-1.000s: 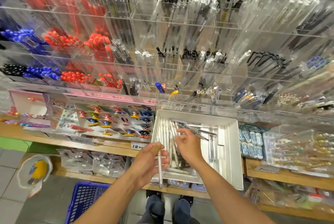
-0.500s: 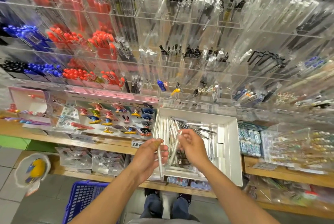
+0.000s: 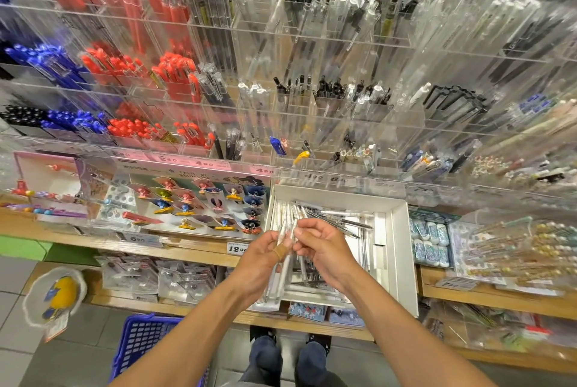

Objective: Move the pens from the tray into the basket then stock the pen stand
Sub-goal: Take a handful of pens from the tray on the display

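Pens (image 3: 285, 257) held by both hands, L hand (image 3: 260, 261) + R hand (image 3: 324, 251) | over tray (image 3: 398, 249) | basket (image 3: 142, 346) below-left | stand (image 3: 312, 112) behind

Arms: bare, no sleeves showing
Left hand (image 3: 262, 258): tan plaster round one finger
Legs: dark blue jeans
Feet: black shoes

Pen stand (image 3: 312, 105) clear glossy acrylic; tray (image 3: 398, 249) matt white card; shelf (image 3: 193, 251) wood; basket (image 3: 137, 346) blue plastic mesh.
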